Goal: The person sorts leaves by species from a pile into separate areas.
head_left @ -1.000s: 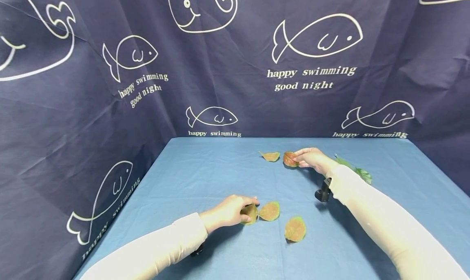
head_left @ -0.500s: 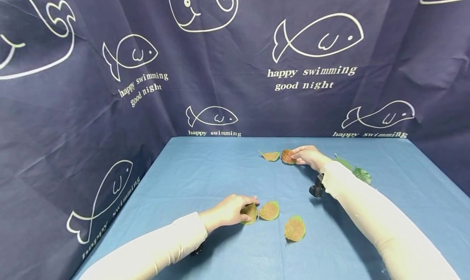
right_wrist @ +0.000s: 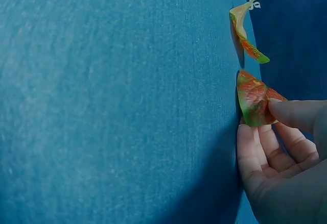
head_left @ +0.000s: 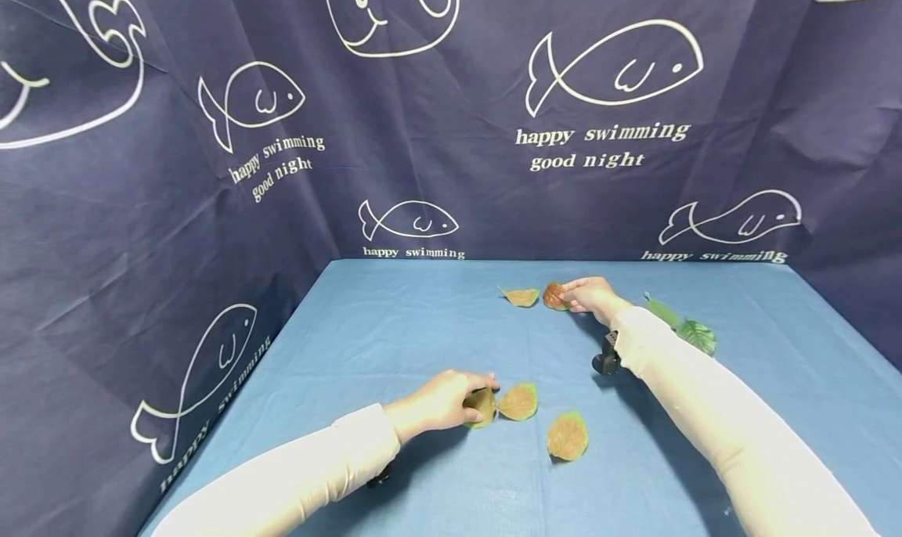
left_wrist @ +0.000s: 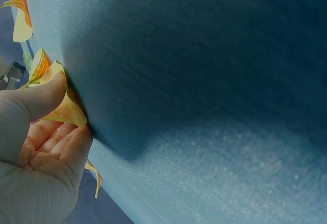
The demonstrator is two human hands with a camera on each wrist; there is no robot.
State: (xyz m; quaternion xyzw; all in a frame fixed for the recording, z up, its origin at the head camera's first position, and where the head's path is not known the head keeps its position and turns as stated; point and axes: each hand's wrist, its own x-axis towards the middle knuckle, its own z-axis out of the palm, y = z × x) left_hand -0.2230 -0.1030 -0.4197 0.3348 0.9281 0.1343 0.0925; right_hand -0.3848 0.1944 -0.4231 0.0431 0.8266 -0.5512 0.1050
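My left hand (head_left: 445, 401) rests low on the blue cloth and pinches a yellow-brown leaf (head_left: 482, 409) between thumb and fingers. In the left wrist view the thumb lies over that leaf, hiding part of it. Just right of it lies another yellowish leaf (head_left: 518, 402) with a green edge. Toward the back, my right hand (head_left: 594, 297) pinches a reddish leaf (right_wrist: 253, 100) by one end, its other side at the cloth. Left of the red leaf sits a curled orange-yellow leaf (head_left: 521, 297), a small gap apart.
One more yellow-brown leaf (head_left: 567, 436) lies nearer the front. Green leaves (head_left: 696, 336) lie beyond the right forearm, partly covered by it. A dark curtain (head_left: 437, 153) with fish drawings rises behind and left of the blue-covered table (head_left: 402, 310).
My right hand has shifted slightly back and left with the red leaf, closer to the curled leaf, then nearly stopped. The left hand stays in place.
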